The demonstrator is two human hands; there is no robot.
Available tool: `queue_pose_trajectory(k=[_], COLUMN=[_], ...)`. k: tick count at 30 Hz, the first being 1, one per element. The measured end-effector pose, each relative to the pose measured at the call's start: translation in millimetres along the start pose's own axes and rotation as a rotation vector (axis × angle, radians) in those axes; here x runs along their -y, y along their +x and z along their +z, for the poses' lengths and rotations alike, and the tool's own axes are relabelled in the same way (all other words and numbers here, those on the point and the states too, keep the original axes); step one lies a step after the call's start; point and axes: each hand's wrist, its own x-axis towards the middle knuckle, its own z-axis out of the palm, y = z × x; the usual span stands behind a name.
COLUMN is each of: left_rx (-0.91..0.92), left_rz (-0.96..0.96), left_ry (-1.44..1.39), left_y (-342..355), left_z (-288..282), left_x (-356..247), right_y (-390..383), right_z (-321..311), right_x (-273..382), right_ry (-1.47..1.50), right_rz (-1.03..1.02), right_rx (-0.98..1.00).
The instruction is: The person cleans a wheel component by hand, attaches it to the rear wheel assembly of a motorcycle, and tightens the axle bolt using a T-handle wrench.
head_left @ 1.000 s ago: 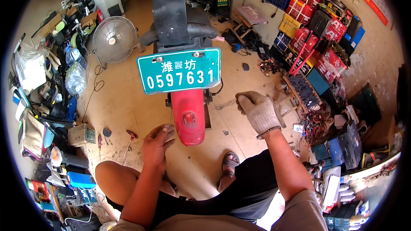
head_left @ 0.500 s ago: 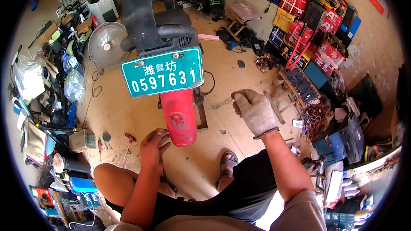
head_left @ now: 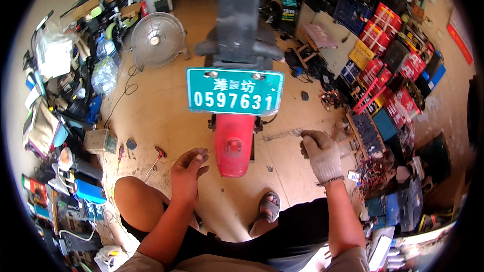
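A: What are we facing?

B: We're looking at a red rear mudguard (head_left: 234, 143) hanging mid-scene, beneath a green licence plate (head_left: 235, 90) that is covering its upper end.

A: And our hands?

B: Our bare left hand (head_left: 189, 174) is hovering just left of the mudguard, seemingly apart from it, half open with fingers loosely curled; we're seeing nothing in its grasp. Our gloved right hand (head_left: 322, 153) is hanging over the floor (head_left: 290, 166), well to the right, fingers curling inward; we can't tell whether they're hiding anything.

A: What should we be minding?

B: We're judging the plate's thin edge the likeliest trouble: reaching up past its corners could scrape bare skin or snag the glove. Our sandalled foot (head_left: 269, 205) is resting near the mudguard's low end, so a dropped part could catch our toes.

A: What else is crowding us?

B: Near left, a red-handled tool (head_left: 160, 152) is lying where we could tread on it. Far left, a round fan (head_left: 158, 39) is standing beyond a loose cable (head_left: 132, 88). To the right, a tangle of wires (head_left: 370, 171) and a wooden stool (head_left: 365, 131) are hemming us in.
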Motion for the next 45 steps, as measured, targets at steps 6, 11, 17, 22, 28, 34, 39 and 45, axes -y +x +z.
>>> queue_pose_trajectory(k=[6, 11, 17, 22, 28, 34, 39, 45], left_rx=[-0.199, -0.402, -0.250, -0.028, 0.086, 0.069, 0.107, 0.010], left_rz=[0.373, 0.583, 0.448, 0.449, 0.291, 0.341, 0.429, 0.374], left_ry=[0.155, 0.157, 0.273, 0.322, 0.366, 0.382, 0.371, 0.367], left_y=[-46, -51, -51, -44, -39, -37, -27, -30], left_z=[-43, -100, -93, -75, -77, -69, -78, -94], left_x=[-71, -86, -62, -58, -42, -43, -28, -26], right_y=[4, 8, 19, 14, 4, -10, -46, -170], right_z=[-4, -3, 19, 33, -15, -66, -147, -143], right_x=[-17, -15, 0, 28, 25, 23, -49, -272], right_ry=[0.121, 0.076, 0.034, 0.028, 0.027, 0.073, 0.379, -0.286], right_rz=[0.077, 0.097, 0.079, 0.016, -0.050, -0.114, -0.012, 0.565], right_rx=[0.035, 0.027, 0.004, -0.030, -0.180, -0.524, -0.801, -0.737])
